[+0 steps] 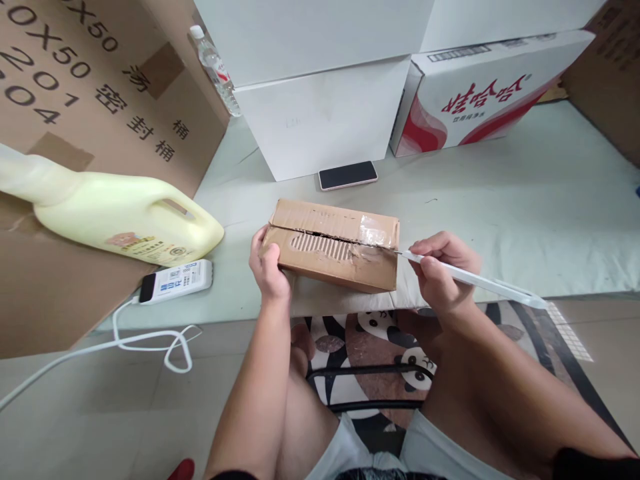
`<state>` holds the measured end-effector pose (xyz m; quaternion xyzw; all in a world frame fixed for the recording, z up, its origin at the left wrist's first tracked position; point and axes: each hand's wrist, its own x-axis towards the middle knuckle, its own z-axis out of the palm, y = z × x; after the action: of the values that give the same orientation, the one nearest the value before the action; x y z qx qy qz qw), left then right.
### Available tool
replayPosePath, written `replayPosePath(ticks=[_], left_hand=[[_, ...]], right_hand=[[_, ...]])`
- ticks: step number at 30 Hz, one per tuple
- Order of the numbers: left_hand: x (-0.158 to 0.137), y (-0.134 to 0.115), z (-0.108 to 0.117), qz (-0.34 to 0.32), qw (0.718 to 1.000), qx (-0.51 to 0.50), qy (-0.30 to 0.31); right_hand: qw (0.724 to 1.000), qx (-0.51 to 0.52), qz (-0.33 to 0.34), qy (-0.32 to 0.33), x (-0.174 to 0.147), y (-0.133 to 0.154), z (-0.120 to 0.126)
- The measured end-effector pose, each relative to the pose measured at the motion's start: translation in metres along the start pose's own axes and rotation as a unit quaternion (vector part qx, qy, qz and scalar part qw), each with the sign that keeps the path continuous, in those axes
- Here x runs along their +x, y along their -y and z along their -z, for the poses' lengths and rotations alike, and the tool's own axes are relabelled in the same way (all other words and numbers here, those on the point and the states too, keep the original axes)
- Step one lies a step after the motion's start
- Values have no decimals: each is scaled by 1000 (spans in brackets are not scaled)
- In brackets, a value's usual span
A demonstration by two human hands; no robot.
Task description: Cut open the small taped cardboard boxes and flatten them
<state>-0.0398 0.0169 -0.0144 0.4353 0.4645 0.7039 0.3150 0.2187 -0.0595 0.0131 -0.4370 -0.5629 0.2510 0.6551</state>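
nearest, at floor level: panda-patterned mat (367, 343), below the front edge of the desk (500, 200). locate the cardboard box (335, 265) at that front edge, between both hands. left hand (270, 267): clasped round the left end of the box, thumb on the near face. right hand (445, 267): pinched on the handle of a white-handled cutter (490, 282), metal tip at the right end of the seam. expect low to moderate weight; contents hidden. expect stiff edges, softer walls at the ribbed, torn patch and along the parted seam, slippery only at the clear tape (375, 231). take hold at the left end corners, away from the blade; avoid squeezing the seam. further left: yellow jug (135, 207) and power bank (177, 281). beyond the box: phone (348, 175), lying flat before the white boxes (325, 117). at far right: red-and-white carton (480, 100).
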Motion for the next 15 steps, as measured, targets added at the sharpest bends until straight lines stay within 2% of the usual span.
replayPosePath(ticks=[9,15], left_hand=[[-1,1,1,2,1000,-2,10],[0,2,2,-5,1000,17,16]], right_hand=[[994,-48,70,64,8,14,2],[985,-114,106,76,8,19,-3]])
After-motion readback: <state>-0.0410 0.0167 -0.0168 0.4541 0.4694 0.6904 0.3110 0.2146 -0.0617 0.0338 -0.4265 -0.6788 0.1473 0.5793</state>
